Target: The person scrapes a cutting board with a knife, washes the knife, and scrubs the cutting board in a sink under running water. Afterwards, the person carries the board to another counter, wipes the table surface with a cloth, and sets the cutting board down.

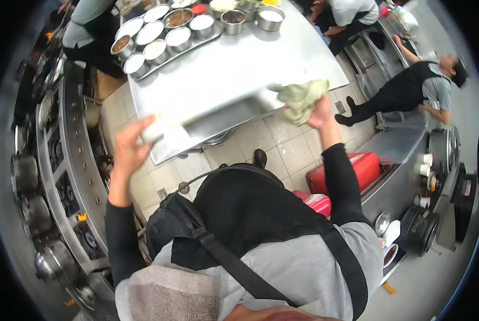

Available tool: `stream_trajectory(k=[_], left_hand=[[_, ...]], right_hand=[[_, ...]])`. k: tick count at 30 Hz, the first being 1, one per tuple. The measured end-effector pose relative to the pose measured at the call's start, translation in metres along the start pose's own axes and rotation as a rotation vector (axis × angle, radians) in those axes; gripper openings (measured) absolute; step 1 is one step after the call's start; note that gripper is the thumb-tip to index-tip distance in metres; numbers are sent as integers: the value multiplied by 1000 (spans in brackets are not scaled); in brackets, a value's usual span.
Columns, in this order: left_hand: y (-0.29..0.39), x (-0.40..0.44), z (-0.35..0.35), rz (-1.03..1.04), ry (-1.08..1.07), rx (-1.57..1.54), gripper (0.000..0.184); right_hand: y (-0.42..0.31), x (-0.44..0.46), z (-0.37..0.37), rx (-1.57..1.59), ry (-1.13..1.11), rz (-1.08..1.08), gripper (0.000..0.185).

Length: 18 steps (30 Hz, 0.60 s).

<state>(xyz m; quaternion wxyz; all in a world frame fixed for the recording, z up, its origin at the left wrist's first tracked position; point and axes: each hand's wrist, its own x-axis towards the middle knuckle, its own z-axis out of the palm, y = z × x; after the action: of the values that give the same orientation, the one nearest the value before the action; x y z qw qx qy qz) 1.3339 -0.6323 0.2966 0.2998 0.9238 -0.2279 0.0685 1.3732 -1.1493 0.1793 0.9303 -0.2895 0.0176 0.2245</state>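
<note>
My left hand (131, 150) has its fingers closed around the left end of a long, pale metallic tray-like object (212, 112), smeared by motion. It is held above the near edge of the steel table (218, 69). A crumpled light-green cloth (303, 100) is gripped in my right hand (321, 113), close to the object's right end. I cannot tell whether the cloth touches it.
Several round metal containers of food (178, 38) stand on a tray at the table's far left, with others behind. Stoves and pots (25, 174) line the left. A red box (362, 168) sits low at right. A co-worker (410, 88) stands beyond it; others work at the far corners.
</note>
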Motion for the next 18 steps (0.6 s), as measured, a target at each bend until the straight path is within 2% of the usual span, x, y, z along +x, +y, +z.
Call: stream_trajectory(k=[2,3,4,5,7,8,9,10,13,16,18], left_hand=[[-10,-32,22,37,-5,42,53],[-11,-45,29,69,-44,73,56],[-9,-54,38,74,-48,73,57],[-11,-60,47,109,27,-16,57],[-28,-74,58,122,125,-68,46],[-49,-84,73,21,221,-199,41],[-46,-94,80,-248,301,-441,44],[-96,-113,89,-463,323,-907,49],[-106,-127,83,-634,-32,-1986,45],[-109,-94,104,-551,-296,-2109,48],[-99,-67,119,-789,-25,-1787,49]], right_hand=[[36,6,8,148,-50,58,76],[52,4,36,84,227,48,68],[63,5,29,100,203,55,56],[73,5,20,116,180,63,45],[80,4,36,-30,334,53,36],[89,6,35,81,251,76,35],[97,-3,53,47,255,65,35],[110,0,45,140,252,69,36],[118,-14,46,120,303,43,34],[107,-36,47,46,342,27,34],[98,-58,37,62,348,-50,34]])
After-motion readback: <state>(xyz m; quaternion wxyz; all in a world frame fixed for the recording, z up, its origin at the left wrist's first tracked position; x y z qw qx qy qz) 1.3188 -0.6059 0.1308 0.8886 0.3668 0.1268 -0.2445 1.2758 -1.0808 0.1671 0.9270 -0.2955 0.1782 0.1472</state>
